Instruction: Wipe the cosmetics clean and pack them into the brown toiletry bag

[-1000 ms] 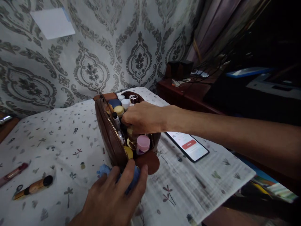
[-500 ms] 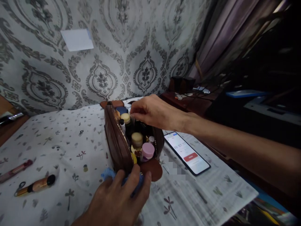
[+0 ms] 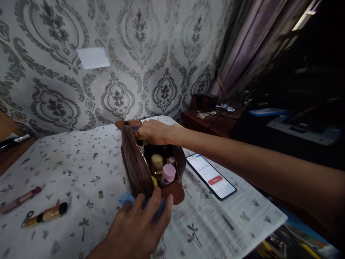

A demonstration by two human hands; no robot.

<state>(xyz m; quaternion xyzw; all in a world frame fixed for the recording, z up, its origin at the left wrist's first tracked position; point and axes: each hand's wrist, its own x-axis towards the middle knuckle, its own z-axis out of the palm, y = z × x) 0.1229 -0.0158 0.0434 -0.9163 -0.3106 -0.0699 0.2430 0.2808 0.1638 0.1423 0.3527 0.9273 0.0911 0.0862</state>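
Patterned wall covering closed off the back of the workspace, and below it a white printed cloth covered the work surface. On that cloth, near its middle, stood 1 brown bag, unzipped; a hard pull on either side could, in my judgement, tip it and spill its contents. Across it passed the right forearm, which might snag the bag's edge if dropped low. Its right hand was at the bag's far end, knuckles up, fingers drawn narrow; whether they gripped anything could not be told. The left hand lay at the near end, fingers moderately spread. Just right of the bag lay 1 phone, face up and exposed to anything let fall. Crumpled blue material showed under the left fingers; whether it was clasped could not be told, and its slipping would likely cost steadiness. Well left lay 2 slim tubes, a gold tube and a pink tube, liable to roll if the printed cloth were tugged. Smallest noted were a pink-lidded jar and a yellow-lidded jar, lids up in the bag's near half; a jolt could topple them.
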